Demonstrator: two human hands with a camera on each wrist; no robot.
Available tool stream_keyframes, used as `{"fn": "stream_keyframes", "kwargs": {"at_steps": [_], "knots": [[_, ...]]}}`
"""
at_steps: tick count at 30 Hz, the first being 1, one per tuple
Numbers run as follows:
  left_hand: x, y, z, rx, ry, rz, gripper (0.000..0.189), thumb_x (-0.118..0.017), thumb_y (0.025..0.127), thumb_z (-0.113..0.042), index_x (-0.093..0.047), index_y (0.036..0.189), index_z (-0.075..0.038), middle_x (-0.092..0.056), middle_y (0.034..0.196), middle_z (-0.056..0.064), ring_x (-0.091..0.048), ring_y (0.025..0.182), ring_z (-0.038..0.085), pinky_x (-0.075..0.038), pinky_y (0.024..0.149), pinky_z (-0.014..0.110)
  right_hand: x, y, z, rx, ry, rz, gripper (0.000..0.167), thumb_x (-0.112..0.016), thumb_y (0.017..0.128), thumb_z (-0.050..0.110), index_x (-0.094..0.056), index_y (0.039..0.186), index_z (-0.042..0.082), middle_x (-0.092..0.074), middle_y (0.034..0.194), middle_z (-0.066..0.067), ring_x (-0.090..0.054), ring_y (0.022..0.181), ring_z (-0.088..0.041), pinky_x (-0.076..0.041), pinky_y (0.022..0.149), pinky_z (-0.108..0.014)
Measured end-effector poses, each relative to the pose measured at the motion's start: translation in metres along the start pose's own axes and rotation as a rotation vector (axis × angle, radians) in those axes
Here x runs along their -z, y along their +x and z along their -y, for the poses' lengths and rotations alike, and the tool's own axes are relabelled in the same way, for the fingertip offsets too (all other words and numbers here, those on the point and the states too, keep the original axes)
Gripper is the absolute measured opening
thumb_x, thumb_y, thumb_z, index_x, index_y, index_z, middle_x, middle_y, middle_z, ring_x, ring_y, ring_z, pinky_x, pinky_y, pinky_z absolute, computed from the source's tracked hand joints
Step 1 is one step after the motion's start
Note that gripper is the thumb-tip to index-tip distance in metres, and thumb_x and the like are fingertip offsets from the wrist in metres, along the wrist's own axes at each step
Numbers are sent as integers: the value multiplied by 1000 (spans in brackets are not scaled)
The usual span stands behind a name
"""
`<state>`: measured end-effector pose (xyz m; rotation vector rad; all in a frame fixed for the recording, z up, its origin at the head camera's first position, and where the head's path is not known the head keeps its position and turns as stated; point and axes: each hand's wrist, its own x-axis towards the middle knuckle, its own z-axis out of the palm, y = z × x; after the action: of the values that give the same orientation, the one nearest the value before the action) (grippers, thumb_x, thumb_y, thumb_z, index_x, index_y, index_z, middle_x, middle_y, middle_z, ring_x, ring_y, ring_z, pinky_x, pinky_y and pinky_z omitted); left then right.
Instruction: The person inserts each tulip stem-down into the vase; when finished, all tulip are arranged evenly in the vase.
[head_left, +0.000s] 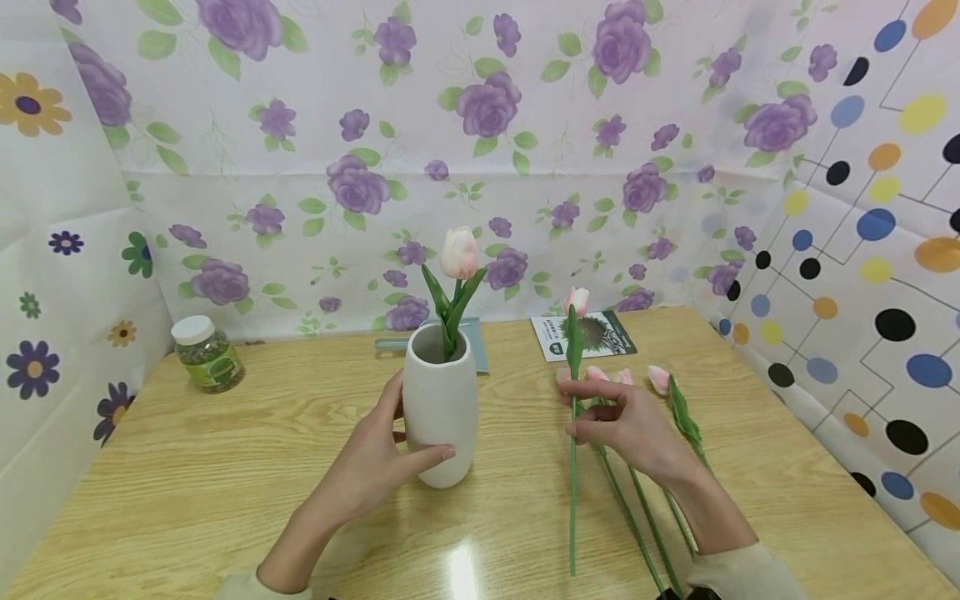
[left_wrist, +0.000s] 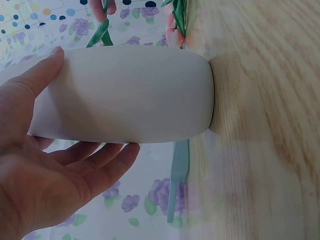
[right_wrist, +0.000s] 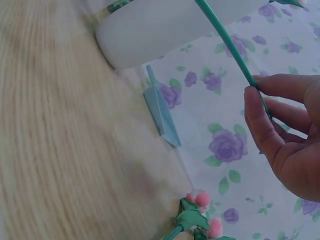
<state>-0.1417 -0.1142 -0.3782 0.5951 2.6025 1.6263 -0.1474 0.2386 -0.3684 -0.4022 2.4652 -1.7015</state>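
A tall white vase (head_left: 442, 408) stands on the wooden table, with one pale pink tulip (head_left: 459, 252) upright in its mouth, its leaves above the rim. My left hand (head_left: 375, 467) holds the vase's side, thumb across the front and fingers round the back. In the left wrist view the vase's base (left_wrist: 202, 95) meets the tabletop. To the right, my right hand (head_left: 633, 429) pinches the green stem (right_wrist: 232, 47) of another pink tulip (head_left: 574, 337) between thumb and fingers. This flower is held upright, blossom at the top and stem pointing down, beside the vase.
Several more pink tulips (head_left: 658, 381) lie on the table (head_left: 300, 417) under and beside my right forearm. A seed packet (head_left: 615, 335) and a light blue dustpan-like tool (head_left: 476, 337) lie at the back. A white-lidded jar (head_left: 208, 354) stands at the back left.
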Motion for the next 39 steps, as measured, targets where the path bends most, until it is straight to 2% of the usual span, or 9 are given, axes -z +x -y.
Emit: {"fn": "stream_keyframes", "kwargs": {"at_steps": [7, 13, 16, 21, 26, 33, 39], "knots": [[0, 0, -1, 9, -9, -1, 108, -91, 86, -31, -21, 167, -26, -55, 150, 9, -57, 135, 30, -59, 102, 48, 0, 3, 7, 9, 16, -18, 59, -80, 94, 14, -60, 148, 5, -64, 140, -17, -75, 96, -16, -63, 86, -34], [0, 0, -2, 11, -8, -2, 108, -91, 85, -30, -21, 167, -27, -55, 150, 9, -57, 136, 30, -59, 102, 48, -2, 5, 11, -14, 29, -42, 55, -81, 93, 15, -64, 146, 11, -67, 138, -10, -75, 95, -17, -61, 89, -37], [0, 0, -1, 7, -9, -2, 108, -91, 85, -30, -20, 167, -26, -55, 150, 9, -57, 136, 30, -59, 102, 49, -4, 6, 12, -16, 52, -52, 54, -81, 93, 15, -65, 145, 12, -70, 132, -3, -75, 93, -17, -61, 90, -37], [0, 0, -1, 1, -18, -2, 109, -91, 85, -29, -20, 168, -27, -55, 150, 9, -57, 136, 31, -58, 102, 51, -5, 9, 12, 18, 102, -66, 54, -79, 94, 11, -63, 145, 6, -73, 118, 3, -75, 84, -15, -63, 85, -36], [0, 0, 0, -4, -18, -2, 108, -91, 85, -28, -21, 167, -27, -55, 150, 9, -57, 135, 31, -58, 102, 51, -6, 11, 14, 26, 119, -90, 52, -80, 93, 10, -65, 143, 6, -73, 113, 2, -75, 80, -15, -63, 84, -37], [0, 0, -1, 1, -25, -1, 108, -92, 85, -28, -22, 167, -28, -55, 150, 9, -57, 136, 31, -59, 102, 50, -9, 14, 21, 10, 140, -123, 52, -81, 93, 11, -66, 142, 5, -74, 103, -2, -76, 81, -16, -64, 84, -38], [0, 0, 0, -5, -32, 3, 108, -91, 85, -28, -21, 167, -28, -55, 150, 9, -57, 136, 31, -58, 103, 52, -11, 16, 27, -9, 147, -128, 51, -81, 94, 14, -66, 143, 9, -70, 116, -5, -74, 82, -18, -63, 86, -40]]}}
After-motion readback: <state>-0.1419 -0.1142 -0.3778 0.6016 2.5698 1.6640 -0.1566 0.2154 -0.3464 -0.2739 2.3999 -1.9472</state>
